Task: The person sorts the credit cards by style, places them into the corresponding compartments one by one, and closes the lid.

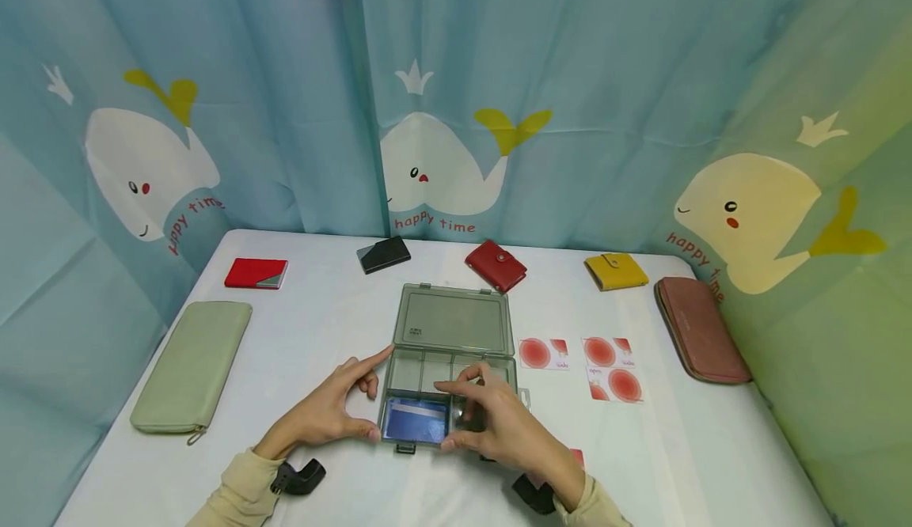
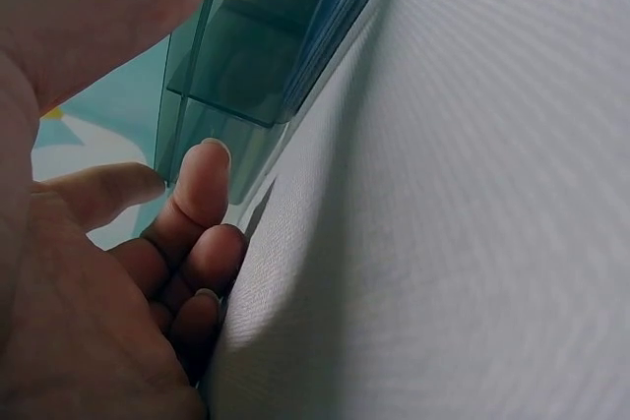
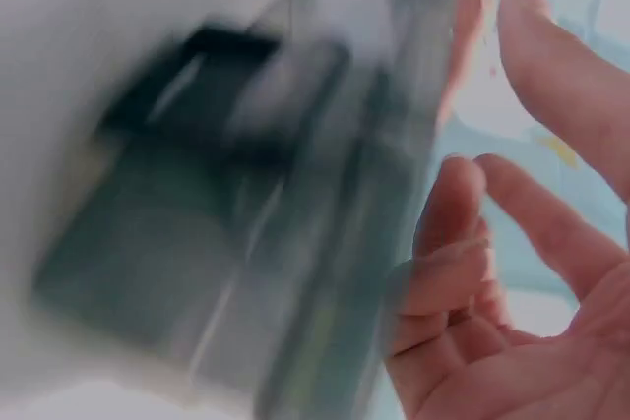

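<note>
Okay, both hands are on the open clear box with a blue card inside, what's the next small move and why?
Probably lift the right hand clear of the box. The blue card already lies flat in the near-left compartment, the left hand steadies the box's left edge, and the lid lies open behind.

Bare left hand [image 1: 324, 415] and right hand [image 1: 499, 424]; cream long sleeves [image 1: 238, 487] to wrists; black strapped wrist-camera mounts [image 1: 299, 477] beneath.

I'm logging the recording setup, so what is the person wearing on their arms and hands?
Both hands are bare: left hand, right hand. Each arm has a cream long sleeve ending at the wrist. A black wrist-mounted device sits by each cuff. No gloves, rings or markings show.
</note>
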{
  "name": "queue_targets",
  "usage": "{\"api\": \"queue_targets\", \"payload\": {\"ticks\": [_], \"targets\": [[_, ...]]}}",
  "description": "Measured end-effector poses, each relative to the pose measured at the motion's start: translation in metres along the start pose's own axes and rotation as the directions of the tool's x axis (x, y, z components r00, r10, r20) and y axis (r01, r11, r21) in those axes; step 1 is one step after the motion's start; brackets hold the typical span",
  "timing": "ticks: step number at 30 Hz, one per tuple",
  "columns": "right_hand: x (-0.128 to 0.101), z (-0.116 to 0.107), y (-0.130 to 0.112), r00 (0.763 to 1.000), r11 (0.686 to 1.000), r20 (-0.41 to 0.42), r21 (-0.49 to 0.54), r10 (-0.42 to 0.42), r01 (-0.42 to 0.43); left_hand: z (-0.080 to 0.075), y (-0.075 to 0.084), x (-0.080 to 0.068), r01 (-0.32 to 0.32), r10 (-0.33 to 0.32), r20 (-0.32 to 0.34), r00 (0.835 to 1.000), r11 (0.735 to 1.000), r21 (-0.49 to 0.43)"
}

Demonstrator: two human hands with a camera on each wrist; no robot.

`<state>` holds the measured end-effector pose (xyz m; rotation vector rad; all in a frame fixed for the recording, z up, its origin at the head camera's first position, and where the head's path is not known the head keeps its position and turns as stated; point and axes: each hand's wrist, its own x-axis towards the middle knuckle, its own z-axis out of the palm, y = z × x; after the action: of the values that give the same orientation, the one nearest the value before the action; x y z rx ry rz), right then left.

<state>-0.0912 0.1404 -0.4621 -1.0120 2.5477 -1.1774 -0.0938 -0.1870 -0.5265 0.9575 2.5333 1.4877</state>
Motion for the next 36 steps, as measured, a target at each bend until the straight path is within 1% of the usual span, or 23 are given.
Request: {"api": "queue_targets", "payload": {"ticks": [3, 5, 7, 10, 14, 16, 18, 21, 24, 29, 33, 36], "targets": [[-0.017, -0.018, 0.012, 0.997, 1.0, -0.075, 0.023, -0.018, 0.02, 0.0, 0.0, 0.0, -0.012, 0.012, -0.001, 1.0, 1.0, 0.0], [-0.033, -0.032, 0.023, 0.993, 0.999, -0.118, 0.036, 0.0, 0.005, 0.0, 0.0, 0.0, -0.022, 0.022, -0.002, 1.0, 1.0, 0.004], [-0.052, -0.046, 0.033, 0.988, 0.999, -0.151, 0.032, 0.043, -0.039, 0.0, 0.0, 0.001, -0.026, 0.026, -0.002, 1.0, 1.0, 0.008], [-0.084, -0.062, 0.049, 0.975, 0.994, -0.191, 0.01, 0.11, -0.111, 0.0, 0.0, 0.001, -0.014, 0.014, 0.0, 1.0, 1.0, 0.008], [-0.123, -0.071, 0.066, 0.96, 0.981, -0.212, -0.023, 0.182, -0.191, 0.001, 0.001, 0.001, 0.02, -0.02, 0.005, 1.0, 1.0, 0.003], [-0.136, -0.071, 0.072, 0.959, 0.977, -0.209, -0.043, 0.194, -0.207, 0.001, 0.001, 0.0, 0.03, -0.03, 0.005, 1.0, 1.0, -0.001], [-0.145, -0.069, 0.076, 0.961, 0.977, -0.205, -0.067, 0.187, -0.204, 0.001, 0.0, -0.001, 0.033, -0.033, 0.001, 0.999, 0.999, -0.003], [-0.15, -0.066, 0.079, 0.963, 0.977, -0.217, -0.104, 0.162, -0.188, 0.001, -0.001, 0.0, 0.028, -0.028, -0.003, 1.0, 1.0, -0.009], [-0.147, -0.063, 0.076, 0.961, 0.968, -0.223, -0.151, 0.163, -0.199, 0.002, -0.001, -0.001, 0.025, -0.025, -0.006, 1.0, 1.0, -0.012], [-0.139, -0.063, 0.073, 0.97, 0.954, -0.172, -0.218, 0.169, -0.205, 0.002, -0.001, -0.001, 0.017, -0.017, -0.004, 1.0, 1.0, -0.009], [-0.136, -0.063, 0.073, 0.977, 0.954, -0.152, -0.235, 0.152, -0.185, 0.001, -0.001, -0.001, 0.0, 0.0, -0.004, 1.0, 1.0, 0.003], [-0.135, -0.062, 0.073, 0.977, 0.96, -0.151, -0.213, 0.151, -0.181, 0.001, -0.002, -0.001, -0.008, 0.008, -0.003, 1.0, 1.0, 0.007]]}}
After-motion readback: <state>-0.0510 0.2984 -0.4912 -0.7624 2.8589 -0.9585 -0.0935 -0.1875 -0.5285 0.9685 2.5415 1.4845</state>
